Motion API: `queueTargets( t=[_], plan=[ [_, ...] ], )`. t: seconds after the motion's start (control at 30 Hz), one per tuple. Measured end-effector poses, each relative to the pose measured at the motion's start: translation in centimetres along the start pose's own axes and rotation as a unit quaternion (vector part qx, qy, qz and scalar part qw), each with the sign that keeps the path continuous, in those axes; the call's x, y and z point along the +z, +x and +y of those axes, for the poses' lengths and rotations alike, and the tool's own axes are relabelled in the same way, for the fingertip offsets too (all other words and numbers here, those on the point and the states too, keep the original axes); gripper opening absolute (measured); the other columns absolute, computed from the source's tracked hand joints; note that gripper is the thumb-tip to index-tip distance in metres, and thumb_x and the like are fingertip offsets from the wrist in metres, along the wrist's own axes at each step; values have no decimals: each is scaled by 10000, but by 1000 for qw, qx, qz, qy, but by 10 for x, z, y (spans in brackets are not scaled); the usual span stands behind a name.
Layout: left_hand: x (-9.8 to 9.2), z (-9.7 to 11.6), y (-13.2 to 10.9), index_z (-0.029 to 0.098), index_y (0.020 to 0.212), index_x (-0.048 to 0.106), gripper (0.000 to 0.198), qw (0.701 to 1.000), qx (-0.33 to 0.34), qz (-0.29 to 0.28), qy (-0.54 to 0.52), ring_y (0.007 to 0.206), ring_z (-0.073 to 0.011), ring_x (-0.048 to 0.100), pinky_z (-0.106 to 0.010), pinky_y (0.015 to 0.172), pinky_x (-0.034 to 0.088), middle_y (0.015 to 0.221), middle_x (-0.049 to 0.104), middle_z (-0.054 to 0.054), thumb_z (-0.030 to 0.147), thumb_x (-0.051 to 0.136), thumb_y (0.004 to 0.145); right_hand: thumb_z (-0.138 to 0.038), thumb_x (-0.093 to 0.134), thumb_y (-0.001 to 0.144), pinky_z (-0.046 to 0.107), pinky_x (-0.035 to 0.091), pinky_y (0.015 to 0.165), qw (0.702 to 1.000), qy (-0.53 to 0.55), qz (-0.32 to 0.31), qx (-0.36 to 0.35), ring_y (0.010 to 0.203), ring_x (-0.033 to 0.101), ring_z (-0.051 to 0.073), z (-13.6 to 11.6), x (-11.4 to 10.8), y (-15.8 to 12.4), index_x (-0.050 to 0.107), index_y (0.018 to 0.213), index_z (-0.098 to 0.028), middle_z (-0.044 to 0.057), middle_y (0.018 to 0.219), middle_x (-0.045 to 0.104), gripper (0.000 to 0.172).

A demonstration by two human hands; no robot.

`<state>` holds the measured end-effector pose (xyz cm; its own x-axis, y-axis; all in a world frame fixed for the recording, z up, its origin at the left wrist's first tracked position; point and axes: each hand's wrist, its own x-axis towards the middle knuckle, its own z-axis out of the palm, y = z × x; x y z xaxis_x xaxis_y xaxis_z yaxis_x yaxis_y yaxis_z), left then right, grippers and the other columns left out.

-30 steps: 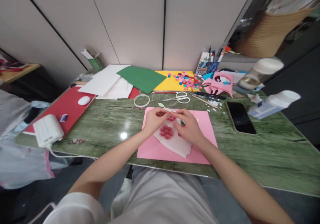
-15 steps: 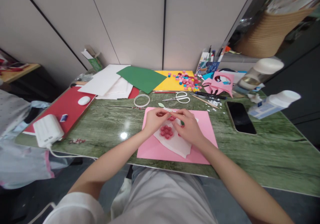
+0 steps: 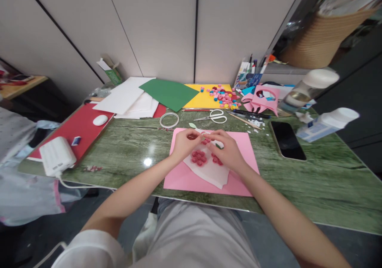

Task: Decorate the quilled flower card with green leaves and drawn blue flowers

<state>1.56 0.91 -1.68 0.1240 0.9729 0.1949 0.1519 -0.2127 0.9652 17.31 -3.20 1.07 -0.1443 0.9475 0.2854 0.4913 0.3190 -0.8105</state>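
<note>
My left hand (image 3: 186, 142) and my right hand (image 3: 226, 147) meet over a white paper cutout (image 3: 205, 174) on a pink sheet (image 3: 176, 176). Both hands have their fingertips pinched together above a cluster of pink paper coils; whatever sits between them is too small or hidden to name. A round pink coil flower (image 3: 198, 158) lies on the cutout below my left hand. Part of another pink coil flower (image 3: 216, 159) shows under my right fingers, close to a dark green leaf (image 3: 219, 145). A pale leaf (image 3: 192, 125) pokes out beyond my left hand.
Beyond the sheet lie white-handled scissors (image 3: 217, 116), a tape roll (image 3: 169, 120) and loose paper coils (image 3: 222, 96) on yellow paper. A phone (image 3: 287, 140) and a white bottle (image 3: 328, 125) stand to the right. A white power bank (image 3: 57, 156) is at left, on red paper.
My right hand has shifted slightly to the right and its fingers have lifted, uncovering more of the right coil flower and the green leaf. My left hand stays nearly still.
</note>
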Motion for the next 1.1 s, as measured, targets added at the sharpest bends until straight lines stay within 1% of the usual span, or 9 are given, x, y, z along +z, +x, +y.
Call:
queueTargets(
  t=[0.23,0.5,0.7,0.93,1.1],
  plan=[
    [0,2,0,160,679,658,79,999,-12,-17,-30,644,-144,620,-247,613,482,676,664,-20,232,628,692,-167,567,761,340,423,846,1000,11,-2,9,915,561,181,1,-2,1,679,1000,-258,38,928,575,280],
    [0,1,0,163,678,658,106,999,-10,-16,-27,645,-147,615,-253,613,479,676,661,-21,263,630,700,-169,558,768,337,425,841,1000,4,0,8,908,561,178,2,-2,0,676,1006,-263,35,929,571,282],
    [-1,1,0,163,651,640,84,1000,-3,-15,-18,628,-138,603,-250,611,471,651,648,-13,236,617,686,-183,569,766,341,429,840,1000,19,0,11,905,565,181,2,-1,0,679,997,-264,35,923,578,268],
    [1,0,0,163,609,609,61,1000,0,-20,-16,602,-123,576,-238,590,456,622,624,-1,199,607,658,-217,587,763,333,432,824,997,67,-7,25,841,574,160,6,-3,2,682,977,-247,33,916,603,236],
    [0,0,1,162,602,599,70,998,-13,-35,-49,596,-124,584,-239,582,457,608,624,2,211,625,644,-266,607,744,351,436,821,988,134,-14,73,915,584,191,7,-4,5,692,898,-230,46,960,647,180]
  ],
)
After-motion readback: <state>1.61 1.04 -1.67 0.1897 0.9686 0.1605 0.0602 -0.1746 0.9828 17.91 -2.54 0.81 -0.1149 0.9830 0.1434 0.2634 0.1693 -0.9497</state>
